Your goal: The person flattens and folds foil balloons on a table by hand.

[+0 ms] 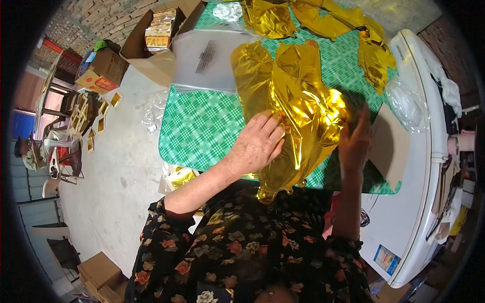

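A shiny gold foil balloon (298, 116), flat and creased, lies across the green checked tablecloth (202, 126) in front of me. Its lower end hangs over the near table edge. My left hand (258, 140) has its fingers curled and pressed together on the balloon's left side, gripping the foil. To the right, in shadow, my right hand (356, 144) has its fingers stretched upward beside the balloon's right edge. Whether its thumb touches the foil is hard to see. A second gold foil piece (247, 70) lies partly beneath, at the upper left.
More gold foil balloons (374, 60) cover the table's far side. Clear plastic bags (207, 58) lie far left, by a cardboard box (156, 60) of packets. A cardboard sheet (391, 146) and a white appliance (422, 202) stand to the right. Another person (33, 154) sits far left.
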